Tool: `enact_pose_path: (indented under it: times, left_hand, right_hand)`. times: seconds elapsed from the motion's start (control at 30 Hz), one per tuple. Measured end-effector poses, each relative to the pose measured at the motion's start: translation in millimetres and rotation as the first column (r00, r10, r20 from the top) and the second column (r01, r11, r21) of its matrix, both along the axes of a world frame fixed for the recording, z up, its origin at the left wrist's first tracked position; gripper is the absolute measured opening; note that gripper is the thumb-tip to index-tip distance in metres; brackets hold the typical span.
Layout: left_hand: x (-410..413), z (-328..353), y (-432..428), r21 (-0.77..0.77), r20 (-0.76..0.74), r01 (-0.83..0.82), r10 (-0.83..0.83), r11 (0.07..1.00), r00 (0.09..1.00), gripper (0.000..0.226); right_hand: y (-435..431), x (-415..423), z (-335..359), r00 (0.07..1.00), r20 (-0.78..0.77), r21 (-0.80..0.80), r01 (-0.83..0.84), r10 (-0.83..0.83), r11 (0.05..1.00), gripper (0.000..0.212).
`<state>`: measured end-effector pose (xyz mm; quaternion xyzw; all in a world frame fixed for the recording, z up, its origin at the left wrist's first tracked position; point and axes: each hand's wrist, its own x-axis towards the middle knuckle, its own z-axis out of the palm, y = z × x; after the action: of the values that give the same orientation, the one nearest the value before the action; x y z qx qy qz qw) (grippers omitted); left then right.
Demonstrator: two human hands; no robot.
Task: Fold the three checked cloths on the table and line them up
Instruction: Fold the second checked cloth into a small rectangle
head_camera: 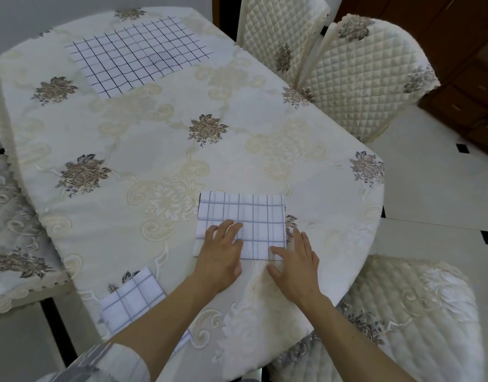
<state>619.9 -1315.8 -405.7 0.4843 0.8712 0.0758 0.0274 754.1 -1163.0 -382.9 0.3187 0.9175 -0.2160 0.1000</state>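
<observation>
A folded white cloth with grey checks [245,216] lies near the table's front right. My left hand [222,250] rests flat on its near left part, fingers straight. My right hand [295,264] lies flat at its near right corner, thumb on the cloth. A second folded checked cloth [129,299] sits at the near left edge, partly hidden under my left forearm. A third checked cloth [135,55], with dark lines, lies spread out flat at the far side of the table.
The table carries a cream floral tablecloth [160,150]. Quilted chairs stand at the far right [355,75], near right [413,312] and left [14,232]. The table edge runs just behind my hands.
</observation>
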Motion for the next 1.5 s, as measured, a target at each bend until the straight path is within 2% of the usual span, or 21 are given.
enact_pose_path:
  times: [0.27,0.4,0.6,0.87,1.1,1.2,1.5]
  left_hand:
    - [6,0,27,0.012,-0.035,0.117,-0.117,0.993,0.993,0.033]
    - [14,-1,35,0.028,0.008,0.137,-0.137,0.990,0.990,0.035]
    - [20,2,45,0.000,-0.028,0.162,-0.161,0.987,0.986,0.031]
    - [27,5,58,0.005,-0.027,0.152,-0.152,0.988,0.988,0.029]
    - [21,5,50,0.012,-0.051,0.224,-0.223,0.975,0.973,0.017]
    - [22,7,51,-0.010,-0.061,0.239,-0.239,0.971,0.969,0.016]
    - [25,6,57,-0.100,-0.068,0.301,-0.308,0.948,0.949,0.016]
  right_hand:
    - [8,-1,5,0.999,0.052,-0.031,0.001,0.000,1.000,0.040]
    - [6,0,6,0.999,0.053,-0.058,0.012,-0.009,0.998,0.042]
    - [6,1,8,0.999,0.026,-0.064,0.022,-0.020,0.998,0.033]
    - [9,1,10,0.999,0.053,-0.116,0.010,-0.004,0.993,0.037]
    - [25,14,-7,0.993,-0.097,0.002,-0.068,0.068,0.998,0.038]
    - [31,19,-12,0.990,-0.102,0.047,-0.094,0.099,0.994,0.039]
    - [36,19,-14,0.988,-0.132,0.020,-0.081,0.083,0.997,0.035]
